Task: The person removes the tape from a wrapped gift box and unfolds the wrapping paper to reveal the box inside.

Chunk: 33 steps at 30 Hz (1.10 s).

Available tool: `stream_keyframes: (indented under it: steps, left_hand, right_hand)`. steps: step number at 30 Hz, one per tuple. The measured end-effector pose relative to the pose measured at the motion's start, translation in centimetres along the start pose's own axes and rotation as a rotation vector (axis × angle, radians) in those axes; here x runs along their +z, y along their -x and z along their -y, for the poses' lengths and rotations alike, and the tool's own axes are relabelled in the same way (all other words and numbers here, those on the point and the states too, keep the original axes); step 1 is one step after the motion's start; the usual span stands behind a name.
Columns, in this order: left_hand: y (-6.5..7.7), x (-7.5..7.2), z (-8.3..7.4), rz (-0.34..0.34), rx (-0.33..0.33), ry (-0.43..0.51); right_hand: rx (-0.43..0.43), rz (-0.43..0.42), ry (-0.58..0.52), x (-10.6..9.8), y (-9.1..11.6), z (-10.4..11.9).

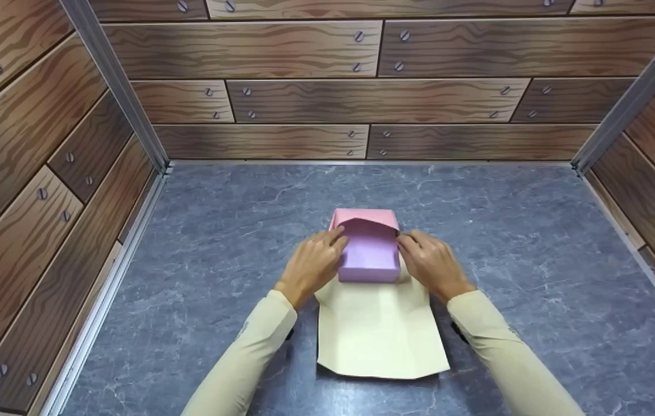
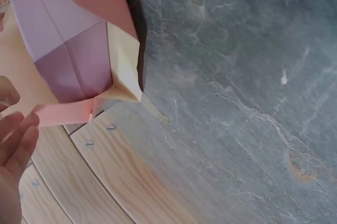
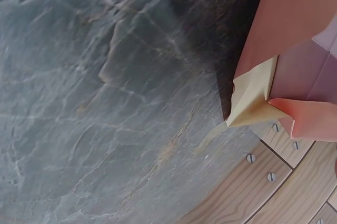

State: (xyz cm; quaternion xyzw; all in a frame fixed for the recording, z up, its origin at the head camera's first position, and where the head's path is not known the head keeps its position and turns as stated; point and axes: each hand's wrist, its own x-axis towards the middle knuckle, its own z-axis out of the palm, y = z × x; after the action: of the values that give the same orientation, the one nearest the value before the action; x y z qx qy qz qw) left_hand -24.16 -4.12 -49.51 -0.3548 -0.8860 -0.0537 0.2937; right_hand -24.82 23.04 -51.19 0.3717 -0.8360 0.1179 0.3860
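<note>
A purple box (image 1: 369,257) sits on a sheet of paper (image 1: 382,338), cream on one face and pink on the other. At the box's far end the paper stands up and bends over, showing its pink face as a flap (image 1: 365,215). My left hand (image 1: 314,261) pinches the left edge of this flap with bent fingers. On the other side, my right hand (image 1: 432,263) pinches the flap's right edge beside the box. The left wrist view shows the left fingers (image 2: 21,142) by the pink flap. In the right wrist view the right hand is almost wholly out of frame.
Below everything lies a dark grey, marble-patterned tabletop (image 1: 235,242). Wood-plank-patterned panels (image 1: 373,101) rise at the back and both sides, with metal rails along the edges. The paper's cream part stretches toward me between the two sleeved forearms.
</note>
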Motion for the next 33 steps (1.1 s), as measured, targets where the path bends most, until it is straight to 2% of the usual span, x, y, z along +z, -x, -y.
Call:
stream_keyframes:
  steps: [6,13,20,28,33]
  left_hand:
    - [-0.2,-0.2,0.2,0.029,-0.116,0.052]
    - [-0.8,-0.3,0.4,0.057,-0.284,0.259]
    - [-1.5,-0.1,0.6,0.144,-0.421,0.431]
    - [-1.8,0.5,1.2,0.207,-0.502,0.571]
    - [-2.4,0.8,1.3,0.207,-0.512,0.610]
  right_hand:
    - [0.094,0.017,0.044,0.2,0.0,0.0]
    - [0.168,0.082,0.033,0.2,-0.1,0.3]
    - [0.277,0.165,-0.049,0.5,-0.1,0.5]
    - [0.455,0.260,-0.232,1.1,0.6,0.0]
    - [0.529,0.350,-0.334,1.6,0.9,-0.6]
